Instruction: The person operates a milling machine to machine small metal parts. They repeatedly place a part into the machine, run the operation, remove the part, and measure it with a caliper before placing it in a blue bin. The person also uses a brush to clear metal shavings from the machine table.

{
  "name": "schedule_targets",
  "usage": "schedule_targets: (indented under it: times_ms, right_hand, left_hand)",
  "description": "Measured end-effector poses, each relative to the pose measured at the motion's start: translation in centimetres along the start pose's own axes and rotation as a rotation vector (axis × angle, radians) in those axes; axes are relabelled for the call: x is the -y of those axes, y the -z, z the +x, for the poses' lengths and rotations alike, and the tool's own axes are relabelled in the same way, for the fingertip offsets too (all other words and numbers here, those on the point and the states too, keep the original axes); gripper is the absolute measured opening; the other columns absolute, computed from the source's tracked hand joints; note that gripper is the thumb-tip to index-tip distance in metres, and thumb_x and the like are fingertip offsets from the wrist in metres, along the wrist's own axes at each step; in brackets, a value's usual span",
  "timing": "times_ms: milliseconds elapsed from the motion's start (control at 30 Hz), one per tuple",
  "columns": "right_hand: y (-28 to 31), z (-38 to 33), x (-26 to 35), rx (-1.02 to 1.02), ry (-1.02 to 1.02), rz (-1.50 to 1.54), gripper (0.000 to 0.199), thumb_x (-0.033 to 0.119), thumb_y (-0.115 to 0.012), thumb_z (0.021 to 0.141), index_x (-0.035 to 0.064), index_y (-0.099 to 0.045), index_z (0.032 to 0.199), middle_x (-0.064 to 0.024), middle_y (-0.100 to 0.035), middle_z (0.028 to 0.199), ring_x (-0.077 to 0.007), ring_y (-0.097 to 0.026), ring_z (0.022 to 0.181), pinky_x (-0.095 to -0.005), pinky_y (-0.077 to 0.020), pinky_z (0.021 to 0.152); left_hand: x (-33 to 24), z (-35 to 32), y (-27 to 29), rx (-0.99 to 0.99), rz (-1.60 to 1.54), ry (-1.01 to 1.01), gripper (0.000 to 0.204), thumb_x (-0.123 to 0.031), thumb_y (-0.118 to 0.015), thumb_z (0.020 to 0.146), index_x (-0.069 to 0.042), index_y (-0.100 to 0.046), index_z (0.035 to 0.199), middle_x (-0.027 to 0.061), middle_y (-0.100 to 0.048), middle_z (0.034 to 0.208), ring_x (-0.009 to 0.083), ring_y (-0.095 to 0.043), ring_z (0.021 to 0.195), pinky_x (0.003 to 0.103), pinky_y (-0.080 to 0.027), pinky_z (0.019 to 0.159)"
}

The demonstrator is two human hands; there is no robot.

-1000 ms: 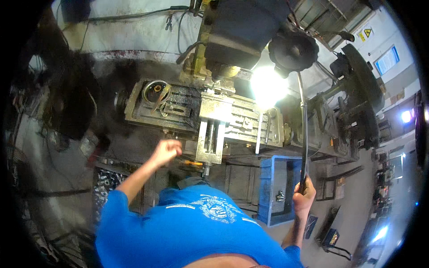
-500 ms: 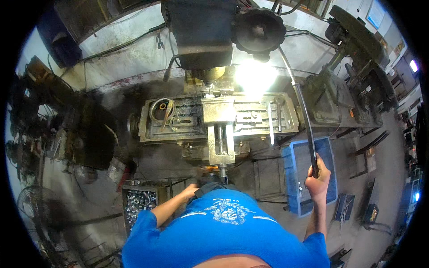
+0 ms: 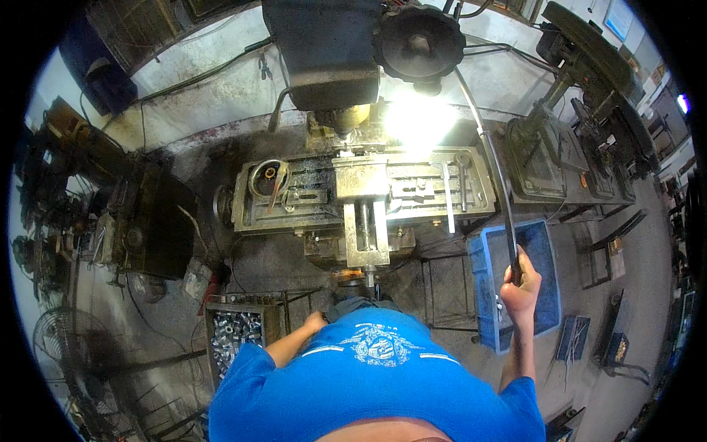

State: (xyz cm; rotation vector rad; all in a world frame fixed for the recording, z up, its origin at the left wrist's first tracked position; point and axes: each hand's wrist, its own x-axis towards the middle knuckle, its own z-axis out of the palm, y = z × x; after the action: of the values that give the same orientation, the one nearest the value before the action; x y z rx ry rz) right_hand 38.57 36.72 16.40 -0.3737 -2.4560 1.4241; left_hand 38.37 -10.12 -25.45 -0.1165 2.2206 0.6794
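Observation:
My right hand (image 3: 521, 287) is closed around the lower end of a long dark lever (image 3: 502, 188). The lever slants up to the drilling machine's head (image 3: 324, 55), beside a large round dark knob (image 3: 420, 46). Below the spindle (image 3: 344, 136), a metal vise (image 3: 361, 180) is mounted on the slotted machine table (image 3: 254, 219). Whether the vise jaws hold a part is too small to tell. Down by my waist, at the dark clothing, is my left hand (image 3: 315, 322); its fingers are mostly hidden.
A bin (image 3: 272, 317) of small metal parts stands at my left, near a fan (image 3: 59, 331). On my right is a blue crate (image 3: 546, 258). A ring-shaped dish (image 3: 254, 180) and a metal bar (image 3: 448, 199) lie on the machine table. Other machines flank both sides.
My right hand and the lever's lower end have shifted slightly left and up. The view has moved a little. My left hand stays by my waist.

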Motion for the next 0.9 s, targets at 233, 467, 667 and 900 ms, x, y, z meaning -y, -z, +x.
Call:
schedule_targets:
  times_ms: [233,467,667,900]
  right_hand:
    - [-0.1,-0.1,-0.4,0.000,-0.031,0.160,0.057,0.009,-0.048,0.067,-0.0013,-0.050,0.123,0.0061,-0.044,0.069,-0.0021,-0.039,0.060,-0.0145,-0.0305,0.054]
    - [-0.4,0.2,-1.0,0.001,-0.009,0.037,0.058,0.007,-0.048,0.067,-0.0012,-0.049,0.125,0.0064,-0.045,0.071,-0.0018,-0.039,0.060,-0.0142,-0.0310,0.054]
    - [-0.8,0.3,-2.1,-0.025,0.004,0.154,0.062,0.006,-0.048,0.063,-0.0015,-0.049,0.124,0.0066,-0.044,0.070,-0.0022,-0.039,0.060,-0.0146,-0.0313,0.054]
    - [-1.2,0.6,-3.3,-0.045,0.033,0.122,0.079,0.045,-0.069,0.061,-0.0027,-0.050,0.121,0.0062,-0.046,0.067,-0.0026,-0.043,0.059,-0.0175,-0.0337,0.051]
  left_hand:
    - [-6.0,-3.8,3.3,-0.090,0.027,0.004,0.044,-0.025,-0.063,0.065,0.003,-0.063,0.099,0.0265,-0.061,0.100,0.0373,-0.060,0.095,0.042,-0.047,0.082]
    - [-7.0,-5.2,4.4,-0.047,-0.034,0.039,0.033,-0.019,-0.059,0.069,0.001,-0.066,0.094,0.0262,-0.062,0.095,0.0365,-0.061,0.092,0.040,-0.047,0.079]
    - [-4.9,-4.7,4.2,-0.059,-0.101,0.047,0.030,-0.015,-0.056,0.073,0.002,-0.065,0.095,0.0261,-0.062,0.095,0.0356,-0.061,0.091,0.039,-0.047,0.078]
    - [-5.2,-4.3,4.6,-0.071,-0.120,0.045,0.027,-0.013,-0.054,0.074,0.003,-0.065,0.092,0.0244,-0.064,0.086,0.0319,-0.063,0.083,0.038,-0.048,0.074]
